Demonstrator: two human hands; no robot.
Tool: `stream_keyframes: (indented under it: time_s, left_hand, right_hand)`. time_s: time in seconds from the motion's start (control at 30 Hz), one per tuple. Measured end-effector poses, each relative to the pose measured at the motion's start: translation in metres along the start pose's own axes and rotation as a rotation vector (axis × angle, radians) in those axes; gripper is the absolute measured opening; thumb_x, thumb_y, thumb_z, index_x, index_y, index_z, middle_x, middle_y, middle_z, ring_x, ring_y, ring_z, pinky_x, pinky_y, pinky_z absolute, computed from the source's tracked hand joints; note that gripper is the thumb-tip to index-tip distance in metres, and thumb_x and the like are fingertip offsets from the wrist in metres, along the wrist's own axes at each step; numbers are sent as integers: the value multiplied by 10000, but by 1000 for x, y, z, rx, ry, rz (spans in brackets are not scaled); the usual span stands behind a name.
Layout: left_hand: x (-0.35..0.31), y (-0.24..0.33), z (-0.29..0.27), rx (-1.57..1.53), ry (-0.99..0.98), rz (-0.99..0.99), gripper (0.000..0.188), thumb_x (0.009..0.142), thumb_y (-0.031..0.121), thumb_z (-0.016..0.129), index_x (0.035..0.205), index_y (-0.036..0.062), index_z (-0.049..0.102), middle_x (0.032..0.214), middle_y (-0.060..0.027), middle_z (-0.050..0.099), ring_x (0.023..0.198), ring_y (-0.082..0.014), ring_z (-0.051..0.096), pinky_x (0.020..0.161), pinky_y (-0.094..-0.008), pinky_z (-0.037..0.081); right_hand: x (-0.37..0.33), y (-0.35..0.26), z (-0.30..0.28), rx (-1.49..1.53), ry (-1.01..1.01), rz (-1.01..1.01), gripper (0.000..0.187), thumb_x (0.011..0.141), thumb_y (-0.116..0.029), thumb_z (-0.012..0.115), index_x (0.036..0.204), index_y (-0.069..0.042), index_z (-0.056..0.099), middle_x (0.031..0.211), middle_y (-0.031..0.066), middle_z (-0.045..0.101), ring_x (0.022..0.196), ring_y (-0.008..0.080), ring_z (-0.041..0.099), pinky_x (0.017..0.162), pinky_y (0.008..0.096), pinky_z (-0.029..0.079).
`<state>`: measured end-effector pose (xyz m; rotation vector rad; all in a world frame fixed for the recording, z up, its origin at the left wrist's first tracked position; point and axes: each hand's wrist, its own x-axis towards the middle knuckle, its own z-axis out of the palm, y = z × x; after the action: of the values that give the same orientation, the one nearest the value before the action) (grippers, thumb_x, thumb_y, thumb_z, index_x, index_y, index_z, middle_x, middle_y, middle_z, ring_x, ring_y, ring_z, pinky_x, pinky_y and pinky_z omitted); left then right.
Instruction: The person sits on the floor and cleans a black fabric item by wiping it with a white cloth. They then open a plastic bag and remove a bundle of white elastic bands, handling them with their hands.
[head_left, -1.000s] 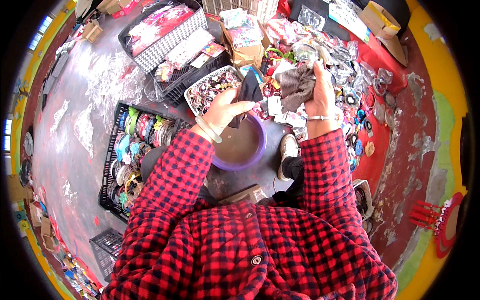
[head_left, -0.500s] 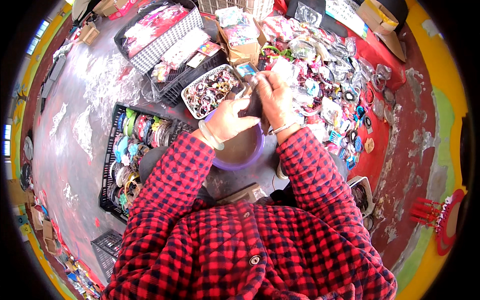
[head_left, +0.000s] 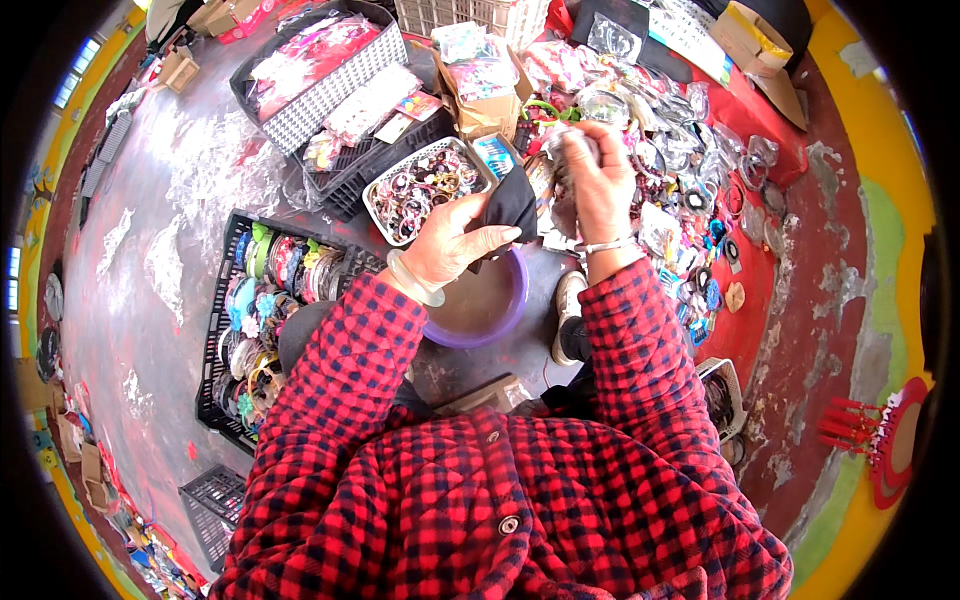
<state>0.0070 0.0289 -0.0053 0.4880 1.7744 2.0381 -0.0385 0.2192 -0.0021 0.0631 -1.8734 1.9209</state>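
Note:
My left hand [head_left: 450, 243] is closed on a piece of black cloth [head_left: 513, 204], thumb on top; its exact kind I cannot make out. To its right, my right hand [head_left: 603, 188] grips a greyish crumpled rag [head_left: 562, 190], partly hidden by the fingers. The two hands are apart. Just below them stands a purple basin [head_left: 521, 300] holding murky brownish water. Beyond my left hand is a white basket [head_left: 376, 212] full of small coloured hair ties.
On the left stands a black crate [head_left: 208, 372] of headbands. A pile of bagged hair accessories [head_left: 690, 170] spreads over red sheeting at right. Farther off are a cardboard box [head_left: 487, 117] and a grey basket [head_left: 350, 72] of packets. My shoe [head_left: 568, 300] is beside the basin.
My hands were together over the basin; my right hand has drawn away to the right with the rag. The black cloth now shows in my left hand.

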Motion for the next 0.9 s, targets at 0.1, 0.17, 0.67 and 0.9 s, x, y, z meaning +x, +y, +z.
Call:
stream_keyframes:
  time_s: [0.1, 0.17, 0.67, 0.9]
  left_hand:
    - [4, -17, 0, 233, 21, 124, 256, 815, 95, 658, 1047, 8, 596, 921, -37, 624, 836, -87, 553, 742, -247, 458]
    - [8, -23, 1, 282, 79, 242, 196, 811, 78, 649, 992, 16, 607, 889, -73, 638, 821, -111, 581, 735, -272, 473]
    - [2, -19, 3, 600, 94, 478, 292, 682, 27, 723, 965, 22, 650, 830, -122, 628, 760, -260, 604, 681, -323, 480]
    - [6, -10, -7, -267, 106, 46, 192, 834, 50, 614, 1014, -4, 573, 825, -40, 607, 719, -124, 580, 688, -258, 485]
  right_hand:
    - [-14, -12, 8, -309, -171, -258, 127, 769, -103, 685, 869, -49, 629, 849, 86, 607, 818, 218, 579, 755, 317, 464]
    - [-26, -18, 13, -416, -256, -382, 123, 761, -88, 684, 868, -52, 635, 862, 94, 607, 830, 236, 583, 755, 327, 465]
    - [-2, 23, -1, -267, 27, -77, 82, 801, -101, 658, 840, -33, 633, 811, 93, 617, 737, 206, 591, 695, 313, 466]
    - [8, 38, -12, 219, 69, 219, 134, 833, 13, 549, 929, -37, 628, 814, 0, 613, 702, 84, 557, 653, 214, 448]
